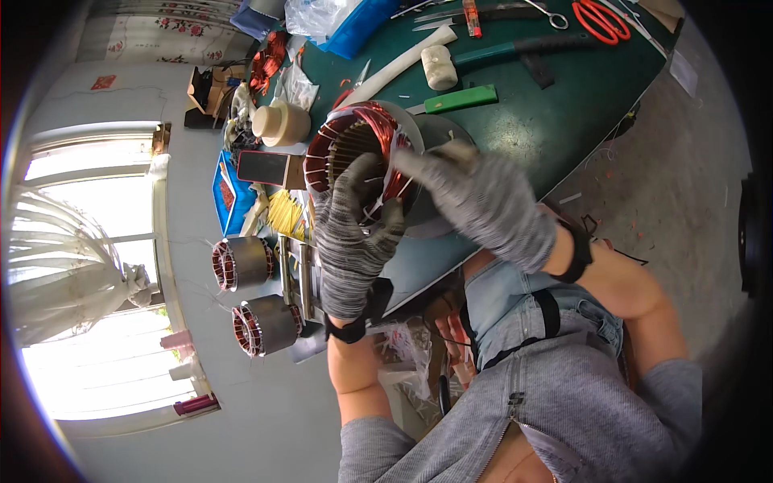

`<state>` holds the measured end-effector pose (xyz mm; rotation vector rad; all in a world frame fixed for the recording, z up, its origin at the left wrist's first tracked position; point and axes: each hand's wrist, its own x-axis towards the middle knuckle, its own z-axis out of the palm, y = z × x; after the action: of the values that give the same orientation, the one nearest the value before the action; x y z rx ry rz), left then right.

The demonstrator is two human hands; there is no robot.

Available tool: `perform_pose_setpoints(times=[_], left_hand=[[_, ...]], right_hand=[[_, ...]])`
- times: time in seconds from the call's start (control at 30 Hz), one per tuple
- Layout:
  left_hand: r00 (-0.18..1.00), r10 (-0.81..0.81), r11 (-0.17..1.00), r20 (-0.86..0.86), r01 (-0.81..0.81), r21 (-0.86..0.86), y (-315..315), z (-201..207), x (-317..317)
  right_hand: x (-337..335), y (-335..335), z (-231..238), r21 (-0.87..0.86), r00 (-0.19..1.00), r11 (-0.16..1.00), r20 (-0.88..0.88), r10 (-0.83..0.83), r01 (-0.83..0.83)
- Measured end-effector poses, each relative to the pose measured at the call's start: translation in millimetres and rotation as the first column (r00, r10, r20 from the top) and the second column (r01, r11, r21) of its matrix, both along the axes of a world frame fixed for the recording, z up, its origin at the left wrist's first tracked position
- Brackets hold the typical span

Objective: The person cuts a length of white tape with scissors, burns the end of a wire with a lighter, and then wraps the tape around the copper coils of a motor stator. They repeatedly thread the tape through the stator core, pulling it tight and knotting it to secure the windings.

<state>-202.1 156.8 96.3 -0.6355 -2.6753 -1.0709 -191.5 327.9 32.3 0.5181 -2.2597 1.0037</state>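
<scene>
A motor stator with red-brown copper windings and white slot liners lies tilted on the green bench, its bore facing left and up. My left hand, in a grey striped glove, grips the near rim, with fingers reaching into the bore and against the windings. My right hand, gloved alike, is over the stator's right side. Its fingers are drawn together, with the tips at the winding's edge. Motion blurs that hand, and whatever it pinches cannot be made out.
Two smaller wound stators stand at the left. A phone, a beige cup-shaped piece and yellow sleeving lie left of the work. Beyond are a white-headed mallet, a green-handled knife and red-handled scissors.
</scene>
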Motion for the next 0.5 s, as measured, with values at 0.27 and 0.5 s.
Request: perform_pose_setpoints(times=[0.27, 0.5], left_hand=[[0.927, -0.302, 0.763, -0.223, 0.094, -0.640, -13, 21, -15], [0.813, 0.023, 0.748, -0.582, -0.400, -0.529, -1, 11, 8]], right_hand=[[13, -19, -16, -0.433, 0.990, 0.893, -0.120, 0.078, -0.123], [8, 23, -24, -0.455, 0.698, 0.604, -0.057, 0.714, -0.654]])
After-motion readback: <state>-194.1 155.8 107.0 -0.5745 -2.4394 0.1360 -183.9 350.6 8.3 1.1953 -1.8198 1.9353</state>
